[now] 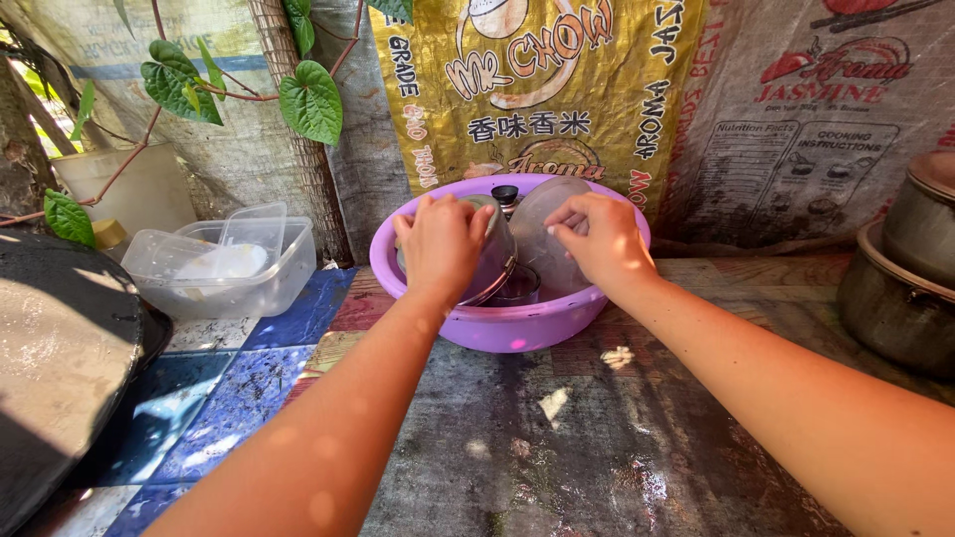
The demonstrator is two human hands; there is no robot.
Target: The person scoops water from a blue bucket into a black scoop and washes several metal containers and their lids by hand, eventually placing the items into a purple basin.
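Dark, round and flat, a large metal pan (55, 348) occupies the far left edge of the tabletop (557, 438), partly in sunlight. Just beside it, further back, stands a clear rectangular plastic container (224, 268) holding smaller clear containers and a loose lid. Green heart-shaped vine leaves (310, 99) hang above this container, against a wall of printed sacks. At centre, a round purple plastic basin (497, 323) sits on the weathered tabletop, near the back wall. Inside the basin, two domed glass pot lids stand tilted on edge, side by side. The left hand (441, 244) reaches over the basin's near rim, its fingers curled around the upper edge of the left glass lid (494, 261), grasping it. The right hand (600, 239) has its fingers pinched on the upper edge of the right glass lid (542, 239), also grasping. A black knob (505, 194) shows between the two hands. At the far right edge, stacked grey metal pots (905, 288) rest on the tabletop, well apart from the basin.
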